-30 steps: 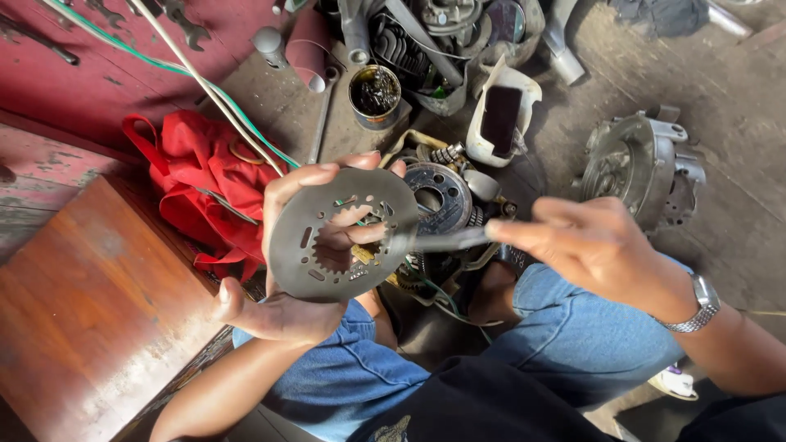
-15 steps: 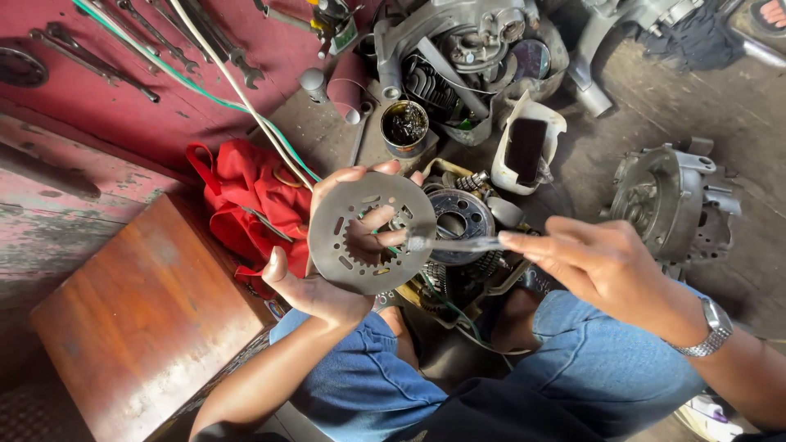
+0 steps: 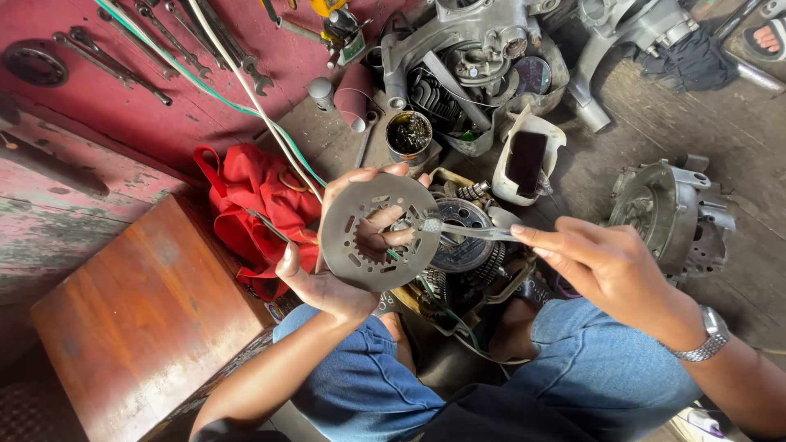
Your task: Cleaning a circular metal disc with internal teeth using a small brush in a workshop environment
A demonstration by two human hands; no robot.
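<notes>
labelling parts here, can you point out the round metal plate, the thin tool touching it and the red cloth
round metal plate [image 3: 344,245]: head view, on its flat left rim.
thin metal tool [image 3: 467,232]: head view, mid shaft.
red cloth [image 3: 254,192]: head view, middle of the bunched folds.

engine parts [image 3: 483,65] on concrete floor [image 3: 655,139]

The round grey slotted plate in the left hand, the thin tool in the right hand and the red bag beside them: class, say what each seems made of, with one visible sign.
Round grey slotted plate: likely metal; dull, matte, thin, cleanly cut slots.
Thin silvery tool: probably steel; bright sheen.
Red bag: fabric; soft folds, handles.
</notes>
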